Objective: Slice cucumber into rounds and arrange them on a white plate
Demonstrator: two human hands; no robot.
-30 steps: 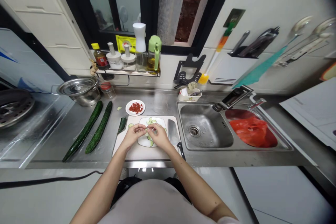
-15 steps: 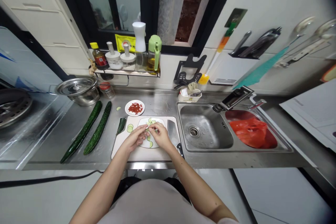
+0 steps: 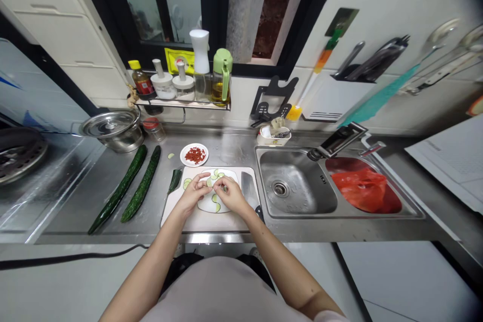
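Above a white plate (image 3: 206, 206) on a cutting board (image 3: 219, 224), my left hand (image 3: 191, 196) and my right hand (image 3: 231, 196) meet at the fingertips. The left thumb and a finger come together, with another finger raised apart. My right fingers are pinched close beside them. Whatever lies between the fingertips is too small to make out. Thin cucumber slices (image 3: 216, 203) are spread over the plate. More slices (image 3: 186, 182) lie left of it, near a dark green cucumber end (image 3: 175, 180). A knife (image 3: 248, 188) rests along the board's right side.
Two whole cucumbers (image 3: 141, 186) lie to the left, before a lidded steel pot (image 3: 123, 136). A small dish (image 3: 194, 155) of chopped red bits stands behind the board. On the right is a double sink (image 3: 302, 186) with a red bag (image 3: 360, 188) in it.
My left fingers have lifted and spread slightly, one now standing apart from the thumb. The right hand stays nearly in place, still pinched. The plate's slices look much the same.
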